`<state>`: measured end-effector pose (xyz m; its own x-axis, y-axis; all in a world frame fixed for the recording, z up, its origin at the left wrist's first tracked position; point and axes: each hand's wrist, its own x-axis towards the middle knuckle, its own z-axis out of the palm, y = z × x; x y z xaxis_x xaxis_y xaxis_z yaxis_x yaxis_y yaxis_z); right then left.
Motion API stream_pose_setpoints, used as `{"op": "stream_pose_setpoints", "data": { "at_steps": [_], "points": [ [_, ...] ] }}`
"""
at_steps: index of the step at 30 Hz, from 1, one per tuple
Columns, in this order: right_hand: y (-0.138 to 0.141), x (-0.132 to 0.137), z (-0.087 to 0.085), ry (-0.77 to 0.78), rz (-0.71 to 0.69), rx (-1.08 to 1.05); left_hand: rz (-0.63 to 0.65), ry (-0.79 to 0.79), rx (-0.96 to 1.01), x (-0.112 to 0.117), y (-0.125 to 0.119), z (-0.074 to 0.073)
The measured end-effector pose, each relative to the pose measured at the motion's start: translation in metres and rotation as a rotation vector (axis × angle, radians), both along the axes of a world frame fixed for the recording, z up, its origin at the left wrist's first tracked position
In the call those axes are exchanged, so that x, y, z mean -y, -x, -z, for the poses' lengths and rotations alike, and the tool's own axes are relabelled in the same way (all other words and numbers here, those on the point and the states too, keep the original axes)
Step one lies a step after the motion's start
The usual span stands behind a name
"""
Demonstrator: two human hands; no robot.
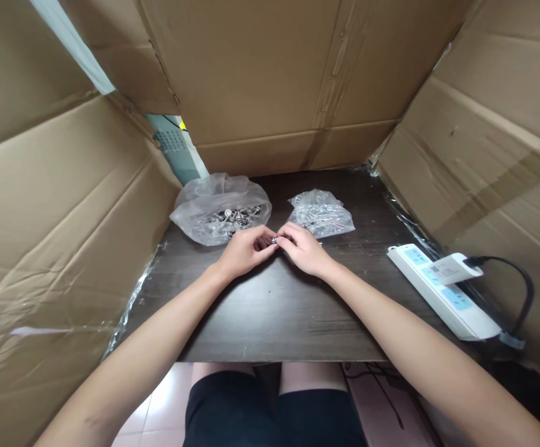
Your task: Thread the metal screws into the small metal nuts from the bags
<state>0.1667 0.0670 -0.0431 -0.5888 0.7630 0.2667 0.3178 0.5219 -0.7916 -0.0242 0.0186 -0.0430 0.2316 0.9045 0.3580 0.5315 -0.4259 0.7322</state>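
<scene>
My left hand (250,249) and my right hand (301,248) meet over the middle of the dark table (270,310). Between their fingertips is a small shiny metal part (274,240), pinched from both sides; it is too small and too covered to tell its exact kind. Behind my left hand lies an open clear plastic bag (195,214) with many loose metal fittings (237,216) in it. A second clear plastic bag (323,214), crumpled and holding small items I cannot make out, rests just beyond my right hand.
A white power strip (442,292) with a plugged-in white adapter (451,269) and black cable (528,285) runs along the right side. Cardboard walls (270,74) enclose the table at the left, back and right. The table's front edge (288,361) is above my lap.
</scene>
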Motion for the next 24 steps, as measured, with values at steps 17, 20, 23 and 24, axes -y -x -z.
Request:
{"op": "stream_pose_setpoints", "data": {
  "at_steps": [17, 20, 23, 24],
  "points": [
    [-0.0008, -0.0010, 0.0005, -0.011, 0.000, -0.006, 0.009, -0.018, 0.002, -0.0002, -0.0013, -0.0007],
    [-0.0004, -0.0007, 0.0003, -0.006, 0.003, -0.002, 0.013, -0.018, 0.003, 0.0000, -0.0008, -0.0010],
    [-0.0001, -0.0004, 0.0003, -0.011, -0.011, 0.005, 0.013, -0.021, -0.005, -0.0001, -0.0003, -0.0007],
    [0.0000, -0.0003, 0.0002, -0.016, -0.017, 0.008, 0.012, -0.020, -0.007, -0.0002, -0.0001, -0.0004]
  ]
}}
